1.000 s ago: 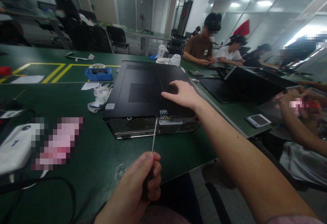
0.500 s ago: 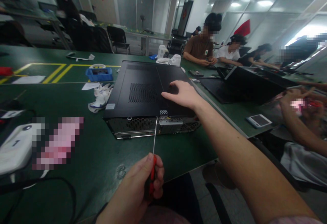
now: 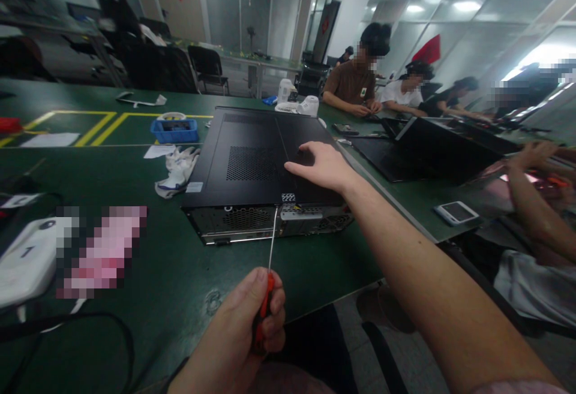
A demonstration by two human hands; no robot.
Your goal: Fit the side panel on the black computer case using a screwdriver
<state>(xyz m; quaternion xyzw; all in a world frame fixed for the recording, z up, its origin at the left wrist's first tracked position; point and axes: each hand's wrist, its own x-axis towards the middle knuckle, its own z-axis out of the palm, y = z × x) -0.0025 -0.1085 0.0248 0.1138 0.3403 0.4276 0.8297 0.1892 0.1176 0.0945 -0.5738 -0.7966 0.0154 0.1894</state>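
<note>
A black computer case [image 3: 252, 133] lies flat on the green table, its rear panel facing me. My left hand [image 3: 261, 313] is wrapped round the red and black handle of a screwdriver [image 3: 272, 244]. The long metal shaft points away from me, and its tip meets the upper edge of the rear panel, near a small patterned label [image 3: 288, 198]. My right hand [image 3: 321, 166] rests on the top cover with thumb and fingers apart, holding nothing. Its fingertips are partly hidden behind the hand.
Left of the case are white gloves [image 3: 177, 169] and a blue bin [image 3: 174, 131] of small parts. A white device marked 1 [image 3: 31, 259] and cables lie nearer left. At right are a phone [image 3: 456, 213], another open black case [image 3: 450, 148] and a co-worker's arms [image 3: 535, 196].
My left hand has turned slightly on the screwdriver handle and shifted a little left. The tip, the case and my right hand stay put. The co-worker's hands at right have moved.
</note>
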